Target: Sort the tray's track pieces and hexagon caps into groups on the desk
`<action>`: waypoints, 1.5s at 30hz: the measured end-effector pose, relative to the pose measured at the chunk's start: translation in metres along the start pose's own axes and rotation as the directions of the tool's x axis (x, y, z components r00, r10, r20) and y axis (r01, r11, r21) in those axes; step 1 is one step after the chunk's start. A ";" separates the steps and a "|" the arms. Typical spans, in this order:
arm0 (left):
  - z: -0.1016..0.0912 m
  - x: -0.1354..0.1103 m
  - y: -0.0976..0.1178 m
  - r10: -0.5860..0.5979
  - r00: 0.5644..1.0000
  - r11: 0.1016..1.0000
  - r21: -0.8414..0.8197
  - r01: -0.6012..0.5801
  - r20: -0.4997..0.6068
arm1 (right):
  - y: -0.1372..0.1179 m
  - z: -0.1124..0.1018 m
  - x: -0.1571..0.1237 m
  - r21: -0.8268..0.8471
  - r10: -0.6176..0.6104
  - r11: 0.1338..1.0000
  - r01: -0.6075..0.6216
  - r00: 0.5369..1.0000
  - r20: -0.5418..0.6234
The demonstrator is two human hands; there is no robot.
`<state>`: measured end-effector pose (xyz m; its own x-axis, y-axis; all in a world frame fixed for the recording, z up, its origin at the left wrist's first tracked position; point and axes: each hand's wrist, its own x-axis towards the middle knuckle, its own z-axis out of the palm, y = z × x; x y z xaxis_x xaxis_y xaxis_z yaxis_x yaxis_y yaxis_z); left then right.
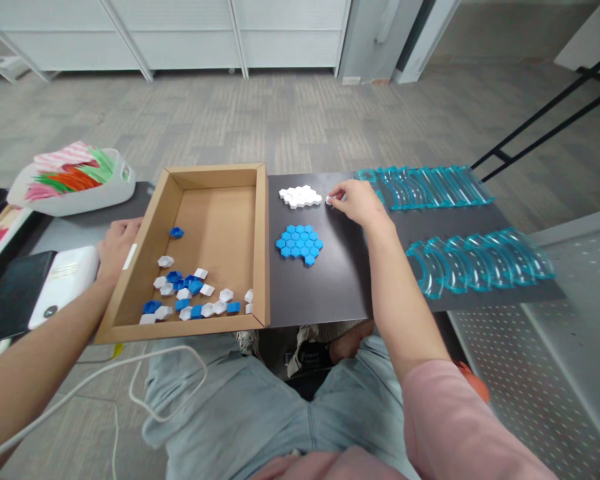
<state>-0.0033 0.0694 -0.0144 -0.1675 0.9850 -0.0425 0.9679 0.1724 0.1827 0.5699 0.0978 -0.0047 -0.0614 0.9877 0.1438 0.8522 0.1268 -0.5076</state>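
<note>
My right hand [356, 202] reaches across the black table [330, 293] and pinches a small white hexagon tile [329, 199] right beside a cluster of white hexagon tiles [300, 196]. Just below that cluster lies a cluster of blue hexagon tiles [299, 243]. My left hand [117, 245] rests curled on the left wall of a shallow cardboard box [263, 253]. Loose blue and white hexagon tiles [190, 297] lie scattered in the box's near half, with one blue tile [177, 232] apart farther back.
Two rows of clear teal curved pieces [425, 187] [480, 260] lie on the table's right side. A white bin of coloured strips [75, 179] stands at the far left, with a white device [65, 280] and a dark flat object [10, 293] nearer. A white cable [145, 373] hangs below.
</note>
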 end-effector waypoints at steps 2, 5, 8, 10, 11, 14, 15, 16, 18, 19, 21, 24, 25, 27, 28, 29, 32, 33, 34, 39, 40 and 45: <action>0.003 0.005 -0.009 0.006 1.000 1.000 -0.021 -0.006 -0.001 | 0.001 0.007 0.003 0.005 0.009 1.000 -0.008 0.999 -0.043; 0.006 0.012 -0.022 0.050 0.998 0.999 0.002 -0.050 0.025 | 0.001 0.019 0.006 0.018 0.013 1.000 -0.011 0.995 -0.102; 0.007 0.014 -0.027 0.075 0.996 0.996 0.039 -0.077 0.047 | 0.000 0.028 0.009 0.049 0.034 0.998 -0.028 0.990 -0.134; 0.007 0.014 -0.028 0.075 0.996 0.996 0.047 -0.078 0.054 | 0.001 0.032 0.011 0.076 0.050 0.996 -0.038 0.987 -0.154; 0.006 0.014 -0.027 0.072 0.996 0.996 0.049 -0.075 0.058 | 0.001 0.034 0.012 0.086 0.052 0.996 -0.038 0.985 -0.166; 0.006 0.013 -0.025 0.062 0.996 0.997 0.049 -0.065 0.058 | 0.000 0.036 0.013 0.099 0.053 0.995 -0.033 0.978 -0.203; 0.006 0.013 -0.025 0.059 0.997 0.997 0.049 -0.062 0.055 | -0.001 0.036 0.013 0.103 0.057 0.994 -0.036 0.977 -0.208; 0.006 0.012 -0.024 0.060 0.997 0.997 0.049 -0.062 0.050 | -0.002 0.035 0.012 0.110 0.063 0.993 -0.041 0.976 -0.207; 0.006 0.012 -0.024 0.059 0.997 0.997 0.048 -0.061 0.046 | -0.005 0.035 0.011 0.133 0.081 0.990 -0.055 0.977 -0.198; 0.006 0.012 -0.024 0.059 0.997 0.997 0.046 -0.061 0.047 | -0.006 0.035 0.011 0.148 0.090 0.987 -0.061 0.976 -0.198; 0.006 0.011 -0.024 0.062 0.997 0.997 0.044 -0.064 0.049 | -0.007 0.036 0.011 0.170 0.107 0.983 -0.071 0.972 -0.211; 0.006 0.011 -0.024 0.061 0.997 0.997 0.050 -0.063 0.049 | -0.007 0.038 0.012 0.170 0.127 0.981 -0.091 0.968 -0.216; 0.007 0.012 -0.023 0.057 0.997 0.997 0.051 -0.060 0.050 | -0.007 0.038 0.012 0.162 0.128 0.982 -0.094 0.969 -0.211; 0.006 0.012 -0.023 0.046 0.998 0.998 0.049 -0.048 0.048 | -0.006 0.039 0.013 0.145 0.119 0.985 -0.091 0.973 -0.200; 0.006 0.011 -0.022 0.044 0.998 0.998 0.048 -0.046 0.049 | -0.005 0.039 0.013 0.139 0.111 0.987 -0.084 0.974 -0.196; 0.006 0.011 -0.022 0.043 0.998 0.998 0.049 -0.046 0.052 | -0.005 0.039 0.013 0.138 0.103 0.987 -0.078 0.976 -0.190; 0.004 0.010 -0.020 0.045 0.997 0.997 0.054 -0.048 0.058 | -0.006 0.039 0.014 0.144 0.092 0.987 -0.066 0.980 -0.176; 0.003 0.009 -0.019 0.047 0.997 0.997 0.055 -0.050 0.061 | -0.006 0.039 0.013 0.147 0.092 0.987 -0.066 0.980 -0.174; 0.003 0.008 -0.018 0.046 0.997 0.997 0.055 -0.049 0.061 | -0.006 0.039 0.013 0.150 0.092 0.986 -0.067 0.981 -0.173; 0.002 0.007 -0.015 0.038 0.997 0.997 0.059 -0.042 0.065 | -0.008 0.038 0.012 0.152 0.090 0.986 -0.064 0.981 -0.171; 0.002 0.008 -0.016 0.041 0.997 0.997 0.057 -0.045 0.067 | -0.009 0.038 0.012 0.152 0.090 0.986 -0.064 0.981 -0.170; 0.003 0.012 -0.021 0.039 0.997 0.998 0.050 -0.043 0.073 | -0.010 0.037 0.012 0.150 0.103 0.986 -0.078 0.981 -0.165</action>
<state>-0.0248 0.0772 -0.0220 -0.1157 0.9875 -0.1068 0.9824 0.1297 0.1346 0.5411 0.1113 -0.0289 0.1132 0.9668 0.2291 0.7667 0.0617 -0.6390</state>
